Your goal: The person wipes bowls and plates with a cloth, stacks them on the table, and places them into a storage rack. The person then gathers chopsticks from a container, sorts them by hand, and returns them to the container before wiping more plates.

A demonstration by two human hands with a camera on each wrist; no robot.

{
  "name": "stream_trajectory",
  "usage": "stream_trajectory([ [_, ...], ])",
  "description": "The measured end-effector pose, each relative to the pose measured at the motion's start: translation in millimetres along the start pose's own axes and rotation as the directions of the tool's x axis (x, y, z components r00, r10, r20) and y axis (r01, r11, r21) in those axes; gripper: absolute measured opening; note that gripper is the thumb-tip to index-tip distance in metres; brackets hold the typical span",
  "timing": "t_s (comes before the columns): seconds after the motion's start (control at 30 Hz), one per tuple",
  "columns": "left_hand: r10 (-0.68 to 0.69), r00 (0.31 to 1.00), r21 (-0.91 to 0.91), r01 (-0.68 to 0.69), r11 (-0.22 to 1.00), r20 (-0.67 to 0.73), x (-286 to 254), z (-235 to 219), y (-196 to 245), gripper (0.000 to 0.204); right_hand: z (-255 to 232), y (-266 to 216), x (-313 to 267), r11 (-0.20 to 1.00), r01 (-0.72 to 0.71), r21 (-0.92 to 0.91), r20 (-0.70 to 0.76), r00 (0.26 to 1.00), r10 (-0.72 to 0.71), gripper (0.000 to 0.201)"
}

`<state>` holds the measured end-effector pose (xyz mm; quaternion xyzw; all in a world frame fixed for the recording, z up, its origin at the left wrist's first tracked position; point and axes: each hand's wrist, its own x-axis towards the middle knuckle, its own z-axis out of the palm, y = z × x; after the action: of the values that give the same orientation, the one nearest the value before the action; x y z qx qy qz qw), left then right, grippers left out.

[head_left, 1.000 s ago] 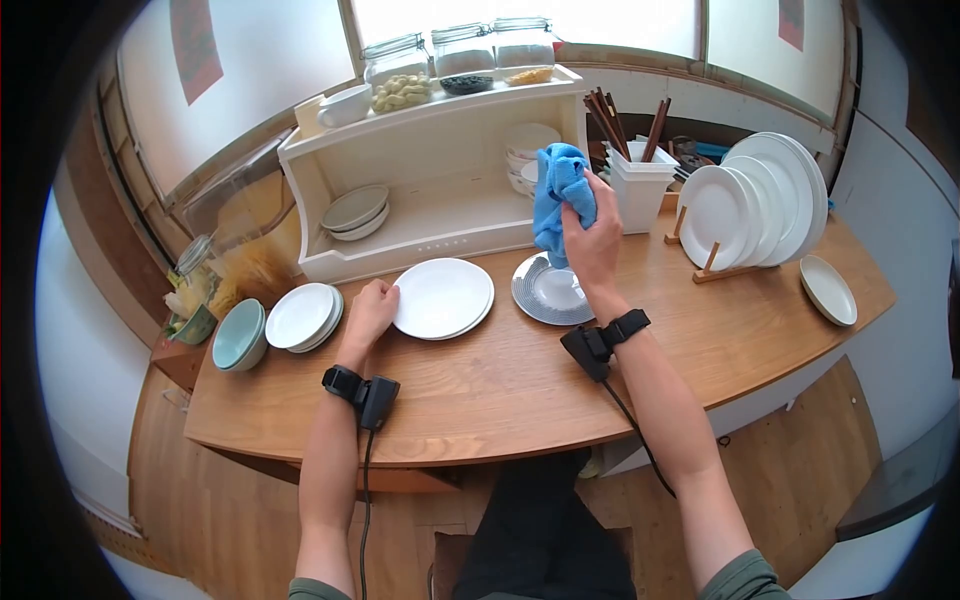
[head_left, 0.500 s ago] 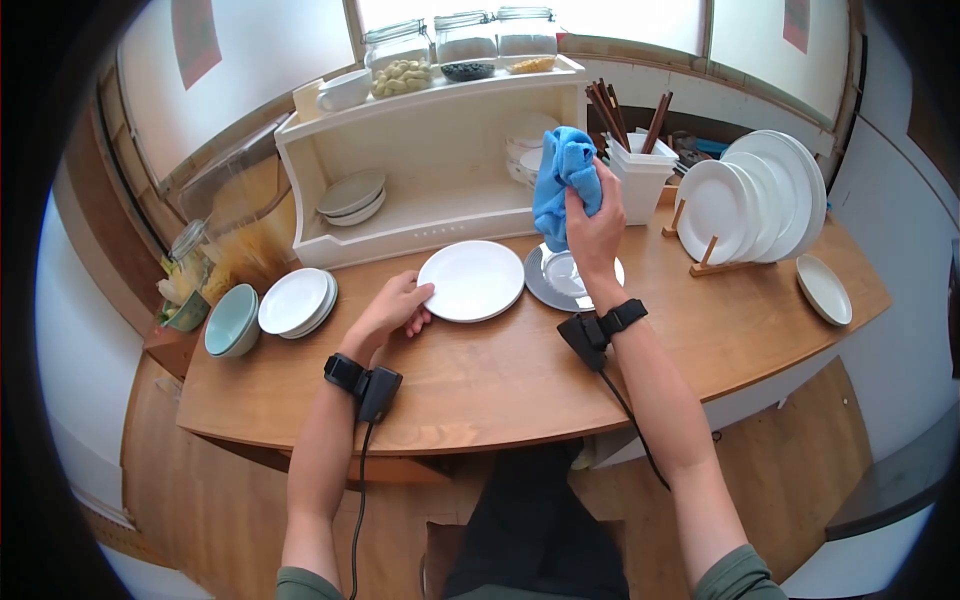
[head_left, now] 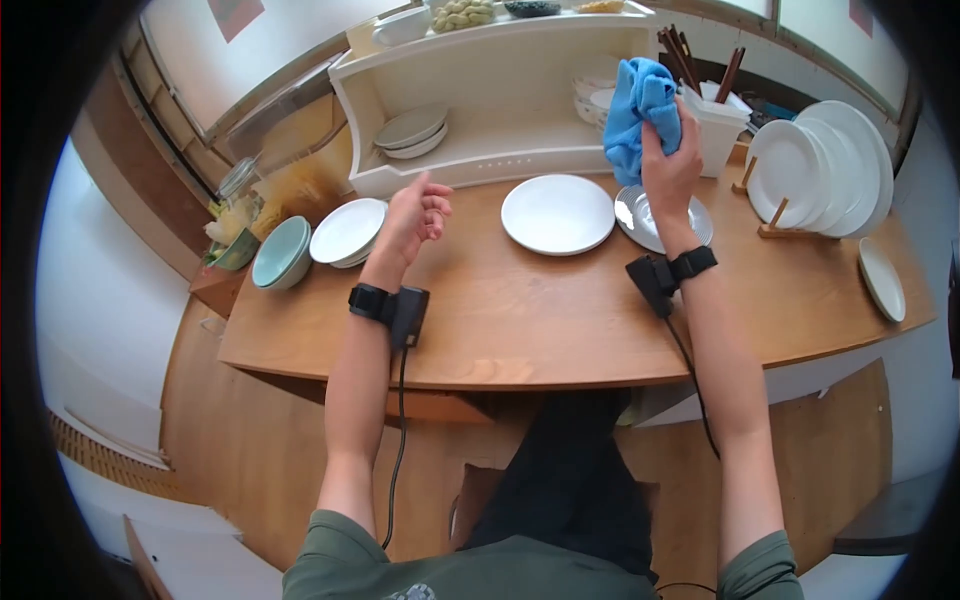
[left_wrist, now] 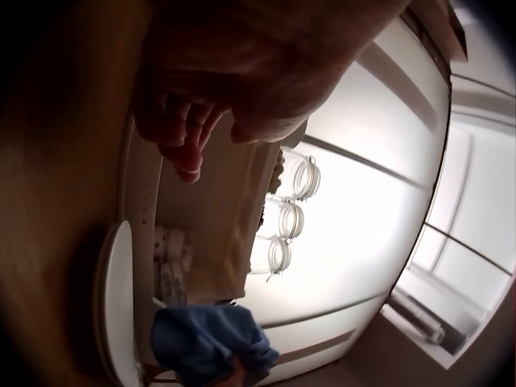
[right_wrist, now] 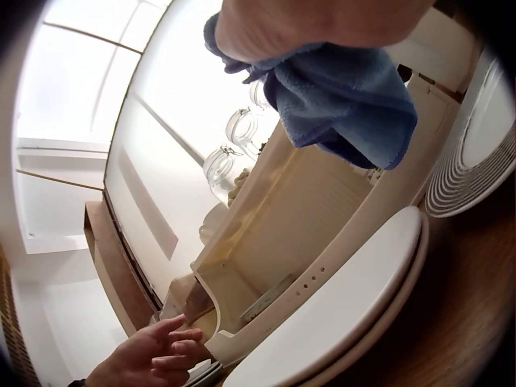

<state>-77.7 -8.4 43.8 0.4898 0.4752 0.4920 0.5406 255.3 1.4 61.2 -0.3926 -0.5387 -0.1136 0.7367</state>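
Note:
My left hand [head_left: 408, 222] hovers over the table between the plate stack at left and the white plates [head_left: 558, 214] in the middle, touching neither. Its fingers are loosely bent and hold nothing, as the right wrist view also shows the hand [right_wrist: 157, 355]. My right hand [head_left: 672, 172] grips a crumpled blue cloth [head_left: 638, 115], raised above a plate with grey rings [head_left: 642, 228]. That cloth [right_wrist: 343, 105] hangs from the hand in the right wrist view, above the white plates [right_wrist: 347, 310].
Left on the table [head_left: 480, 330] are green bowls [head_left: 281, 252] and stacked plates [head_left: 348, 231]. A white shelf [head_left: 510, 100] stands behind. To the right are a chopstick holder [head_left: 710, 130], plates in a wooden rack [head_left: 785, 175] and an oval dish [head_left: 882, 279].
My left hand has let go of the middle white plates and moved left, away from them. The right hand still holds the cloth up. The head view has shifted.

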Motion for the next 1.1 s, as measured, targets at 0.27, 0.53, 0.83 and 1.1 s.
stream_trajectory([
  [0.27, -0.128, 0.966, 0.357, 0.203, 0.912, -0.223, -67.6, -116.1, 21.4, 0.063, 2.4, 8.0, -2.3, 0.999, 0.032, 0.017, 0.005, 0.999, -0.032, 0.041],
  [0.53, -0.252, 0.861, 0.421, 0.446, 0.789, -0.441, -84.6, -156.9, 10.7, 0.07, 5.9, 12.7, -4.8, 0.997, 0.075, 0.022, -0.012, 0.997, -0.075, 0.045],
  [0.83, -0.356, 0.851, 0.29, 0.479, 0.829, -0.387, -64.1, -165.5, 4.3, 0.046, 3.3, 9.4, -5.9, 0.996, 0.077, 0.037, -0.009, 0.997, -0.077, 0.046],
  [1.1, -0.047, 0.919, 0.426, 0.227, 0.876, -0.393, -73.7, -130.8, 16.4, 0.041, 4.9, 7.6, -6.0, 0.995, 0.091, 0.049, 0.009, 0.996, -0.092, 0.047],
])
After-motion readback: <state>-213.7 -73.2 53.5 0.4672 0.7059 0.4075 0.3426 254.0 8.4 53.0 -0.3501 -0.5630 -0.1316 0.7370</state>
